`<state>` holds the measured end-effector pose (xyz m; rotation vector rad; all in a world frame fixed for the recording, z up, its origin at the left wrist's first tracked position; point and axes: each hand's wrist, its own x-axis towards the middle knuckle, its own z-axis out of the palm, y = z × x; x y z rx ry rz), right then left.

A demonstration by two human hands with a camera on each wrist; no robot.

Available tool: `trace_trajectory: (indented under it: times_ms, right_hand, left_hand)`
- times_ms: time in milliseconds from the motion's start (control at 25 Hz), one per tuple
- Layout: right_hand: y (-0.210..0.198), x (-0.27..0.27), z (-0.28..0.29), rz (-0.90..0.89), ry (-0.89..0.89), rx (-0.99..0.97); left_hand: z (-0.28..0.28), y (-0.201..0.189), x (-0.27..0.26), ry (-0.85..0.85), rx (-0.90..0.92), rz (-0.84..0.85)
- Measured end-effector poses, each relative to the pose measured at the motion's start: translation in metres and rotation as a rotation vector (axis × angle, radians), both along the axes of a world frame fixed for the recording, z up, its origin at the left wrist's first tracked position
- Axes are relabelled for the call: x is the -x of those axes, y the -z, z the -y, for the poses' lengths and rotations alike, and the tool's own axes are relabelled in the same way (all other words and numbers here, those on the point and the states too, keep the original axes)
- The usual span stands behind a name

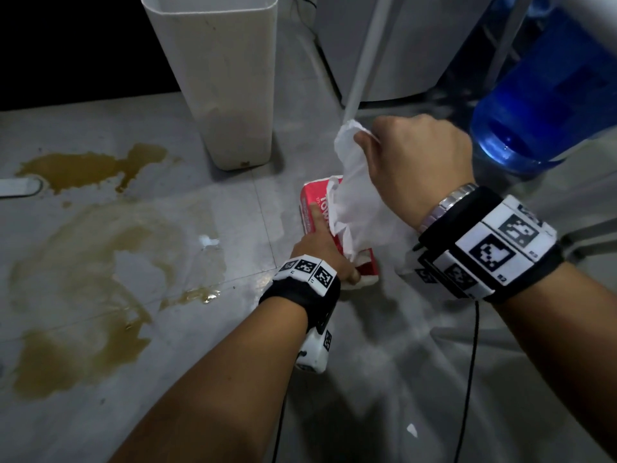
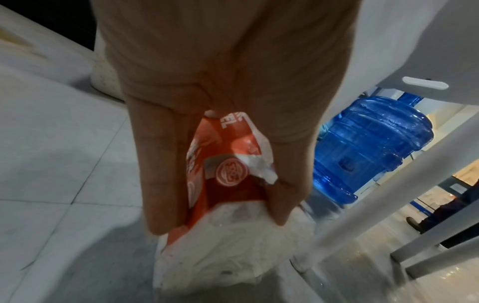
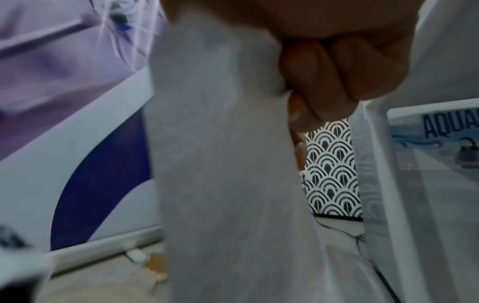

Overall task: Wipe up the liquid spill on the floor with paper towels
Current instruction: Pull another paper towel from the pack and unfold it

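Note:
A red pack of paper towels [image 1: 315, 208] lies on the grey floor near the middle of the head view. My left hand [image 1: 320, 248] presses down on the pack [image 2: 228, 174], fingers and thumb straddling it. My right hand [image 1: 414, 155] is raised above the pack and grips a white paper towel [image 1: 354, 195] that still trails into the pack's opening. In the right wrist view the towel [image 3: 228, 164] hangs from my curled fingers [image 3: 337, 71]. A brown liquid spill [image 1: 83, 262] spreads over the floor to the left, with a darker puddle [image 1: 90, 165] further back.
A tall white bin [image 1: 220, 78] stands behind the pack. A blue water jug [image 1: 547, 95] sits at the right beside white table legs [image 1: 364, 55]. A small white scrap [image 1: 412, 429] lies on the floor near me. A white object [image 1: 20, 187] sits at the left edge.

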<state>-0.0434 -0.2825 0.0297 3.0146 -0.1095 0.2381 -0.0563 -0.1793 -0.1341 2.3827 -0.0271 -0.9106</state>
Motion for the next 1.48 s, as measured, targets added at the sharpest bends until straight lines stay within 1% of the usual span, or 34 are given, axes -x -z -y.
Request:
trace_trajectory:
  times_ms: [200, 280, 360, 440, 480, 560, 640, 680, 760, 840, 880, 1000, 1080, 1200, 1280, 1360, 1440, 1480]
  right_hand:
    - [-0.052, -0.012, 0.006, 0.112, 0.000, -0.051]
    - [-0.074, -0.014, 0.009, 0.161, -0.044, -0.151]
    - [-0.089, -0.019, 0.005, 0.176, -0.096, -0.276]
    - [-0.098, -0.028, -0.007, 0.149, -0.193, -0.379]
    - [-0.100, -0.033, -0.015, 0.130, -0.241, -0.435]
    - [-0.098, -0.047, -0.033, 0.053, -0.348, -0.527]
    - [-0.088, -0.064, -0.054, -0.065, -0.467, -0.574]
    - [-0.085, -0.072, -0.066, -0.131, -0.532, -0.590]
    - [-0.082, -0.082, -0.091, -0.286, -0.642, -0.667]
    - [-0.079, -0.090, -0.120, -0.423, -0.694, -0.751]
    - [-0.075, -0.093, -0.135, -0.462, -0.701, -0.752]
    - [-0.062, -0.099, -0.165, -0.468, -0.651, -0.711]
    - [-0.052, -0.100, -0.178, -0.460, -0.536, -0.751]
    - [-0.039, -0.097, -0.186, -0.512, -0.406, -0.715]
    - [-0.040, -0.092, -0.181, -0.567, -0.413, -0.592]
    - [-0.053, -0.084, -0.175, -0.640, -0.431, -0.386]
    - [-0.080, -0.079, -0.171, -0.699, -0.429, -0.178]
    - [-0.097, -0.078, -0.170, -0.721, -0.414, -0.110]
  left_hand:
    - [-0.004, 0.005, -0.005, 0.022, 0.058, -0.023]
    - [-0.012, 0.005, -0.005, 0.046, 0.153, -0.050]
    - [-0.030, -0.004, -0.009, 0.025, 0.241, -0.113]
    - [-0.058, -0.022, -0.016, -0.051, 0.239, -0.113]
    - [-0.073, -0.034, -0.020, -0.098, 0.215, -0.062]
    - [-0.105, -0.061, -0.034, -0.245, 0.208, 0.101]
    - [-0.141, -0.091, -0.049, -0.414, 0.248, 0.280]
    - [-0.159, -0.109, -0.056, -0.470, 0.282, 0.341]
    - [-0.192, -0.142, -0.060, -0.497, 0.400, 0.366]
    - [-0.220, -0.164, -0.058, -0.478, 0.529, 0.296]
    - [-0.232, -0.169, -0.055, -0.476, 0.557, 0.257]
    - [-0.263, -0.165, -0.041, -0.505, 0.559, 0.234]
    - [-0.285, -0.157, -0.034, -0.542, 0.580, 0.209]
    - [-0.315, -0.143, -0.030, -0.581, 0.579, 0.204]
    - [-0.325, -0.139, -0.030, -0.599, 0.572, 0.199]
    - [-0.330, -0.144, -0.028, -0.594, 0.570, 0.193]
    - [-0.333, -0.156, -0.027, -0.566, 0.567, 0.211]
    - [-0.333, -0.161, -0.028, -0.554, 0.570, 0.223]
